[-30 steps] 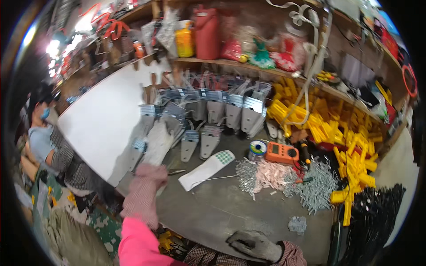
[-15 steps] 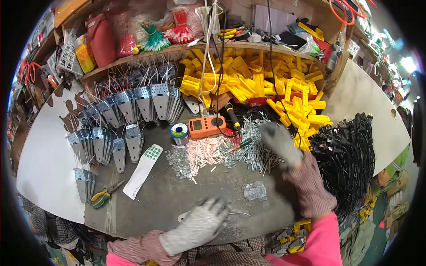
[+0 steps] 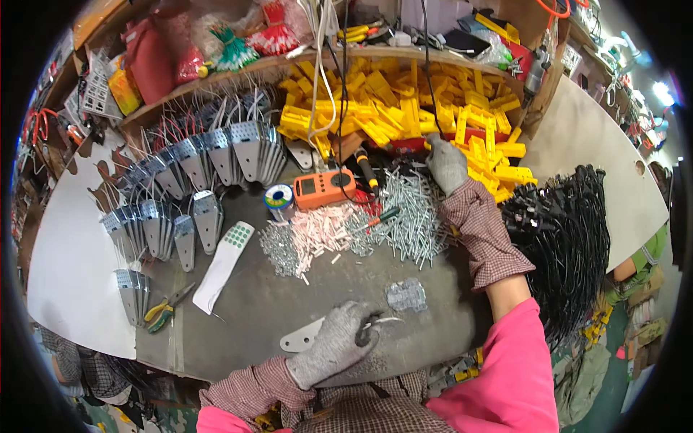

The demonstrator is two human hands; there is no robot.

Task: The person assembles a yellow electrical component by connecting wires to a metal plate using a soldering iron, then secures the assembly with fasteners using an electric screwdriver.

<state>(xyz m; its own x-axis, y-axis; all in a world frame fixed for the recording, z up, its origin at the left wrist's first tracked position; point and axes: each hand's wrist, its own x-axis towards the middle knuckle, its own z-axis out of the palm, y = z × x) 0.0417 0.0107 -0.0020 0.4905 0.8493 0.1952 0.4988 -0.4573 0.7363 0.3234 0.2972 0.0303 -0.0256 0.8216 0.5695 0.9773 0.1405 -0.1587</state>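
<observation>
My gloved left hand [image 3: 333,345] is closed, fingers curled, over a grey metal plate [image 3: 294,339] lying near the table's front edge. The plate's rounded, holed end sticks out to the left of the hand, and a white wire [image 3: 390,319] pokes out to the right. My gloved right hand [image 3: 448,167] reaches far forward to the near edge of a heap of yellow plastic parts [image 3: 409,115]. Its fingers are bent together with a bit of yellow at the tips; what they grip is too small to make out. Just left of its forearm lies a pile of long screws [image 3: 411,224].
A clear plastic piece [image 3: 406,295] lies between the hands. Pink sleeves [image 3: 317,234], an orange meter [image 3: 324,188] and a solder spool [image 3: 279,201] sit mid-table. Metal brackets [image 3: 245,151] and pliers [image 3: 167,309] are at left, black cables [image 3: 567,252] at right.
My right hand has moved forward from over the screws to the edge of the yellow heap. My left hand's fingers have gone from stretched out to curled. The whole view has shifted slightly.
</observation>
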